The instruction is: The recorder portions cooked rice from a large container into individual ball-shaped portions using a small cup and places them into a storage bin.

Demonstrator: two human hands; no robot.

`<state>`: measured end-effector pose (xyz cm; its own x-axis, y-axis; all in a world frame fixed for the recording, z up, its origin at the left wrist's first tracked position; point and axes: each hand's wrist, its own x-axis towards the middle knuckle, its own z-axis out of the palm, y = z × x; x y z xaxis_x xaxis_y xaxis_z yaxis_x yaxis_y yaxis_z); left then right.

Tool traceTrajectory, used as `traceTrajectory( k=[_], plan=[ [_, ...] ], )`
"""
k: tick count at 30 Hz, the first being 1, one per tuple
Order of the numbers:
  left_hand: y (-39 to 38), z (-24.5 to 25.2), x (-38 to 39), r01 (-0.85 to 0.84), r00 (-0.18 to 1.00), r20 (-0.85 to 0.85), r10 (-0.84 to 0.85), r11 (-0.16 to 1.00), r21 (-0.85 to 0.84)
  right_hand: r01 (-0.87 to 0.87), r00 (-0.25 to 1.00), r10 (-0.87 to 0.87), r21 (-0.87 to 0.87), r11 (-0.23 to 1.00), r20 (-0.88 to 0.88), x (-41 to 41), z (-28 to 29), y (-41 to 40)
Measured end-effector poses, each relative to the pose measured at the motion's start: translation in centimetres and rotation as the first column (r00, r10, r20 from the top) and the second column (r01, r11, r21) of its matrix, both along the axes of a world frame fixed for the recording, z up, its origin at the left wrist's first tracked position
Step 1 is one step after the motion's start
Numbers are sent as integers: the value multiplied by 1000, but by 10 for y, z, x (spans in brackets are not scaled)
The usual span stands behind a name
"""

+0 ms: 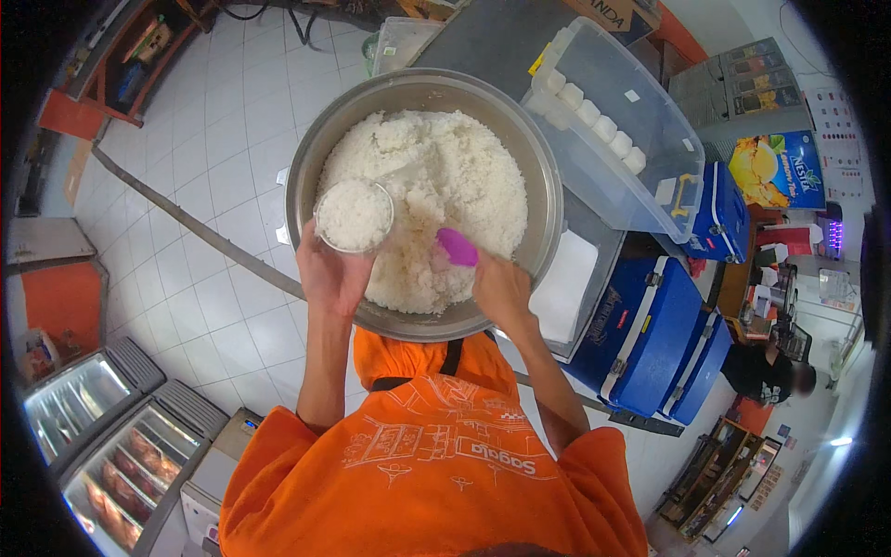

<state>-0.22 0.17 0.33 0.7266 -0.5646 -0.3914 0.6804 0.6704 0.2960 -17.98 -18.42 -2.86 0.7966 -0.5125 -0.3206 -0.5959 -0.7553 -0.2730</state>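
A wide metal pot (543,230) full of cooked white rice (480,167) stands right before me. My left hand (337,271) holds a small round bowl (388,226) above the rice at the pot's left side, and rice is heaped to its rim. In my right hand (502,289) is a purple rice paddle (457,246), whose blade meets the rice near the pot's front. My fingers hide the paddle's handle. Around the blade the rice is hollowed and looks slightly browner.
At the right, a clear plastic box (640,132) holds a row of white wrapped portions (604,129). White paper sheets (567,278) lie on the dark table (480,42). Blue cool boxes (647,334) stand at the right. A person (759,372) is farther back.
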Motion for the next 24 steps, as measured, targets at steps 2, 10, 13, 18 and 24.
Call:
traceTrajectory(
  k=[2, 10, 13, 18, 24],
  plan=[
    [7, -4, 2, -18, 1000, 16, 18, 1000, -17, 35, 998, -40, 120, 992, 42, -5, 14, 5],
    [3, 19, -1, 13, 998, -61, -11, 999, 44, 192, 905, -394, 675, 713, 159, -28, 83, -19],
    [-13, 7, -10, 92, 996, -11, -91, 984, 153, 194, 849, -364, 414, 889, 384, -13, 124, 1],
    [-39, 5, -20, 206, 978, -10, -206, 978, -18, 25, 839, 53, -136, 990, 542, 13, 141, 25],
    [-55, 7, -23, 224, 973, 53, -225, 974, 19, 20, 940, -97, 232, 973, 327, 15, 125, 34]
  ],
)
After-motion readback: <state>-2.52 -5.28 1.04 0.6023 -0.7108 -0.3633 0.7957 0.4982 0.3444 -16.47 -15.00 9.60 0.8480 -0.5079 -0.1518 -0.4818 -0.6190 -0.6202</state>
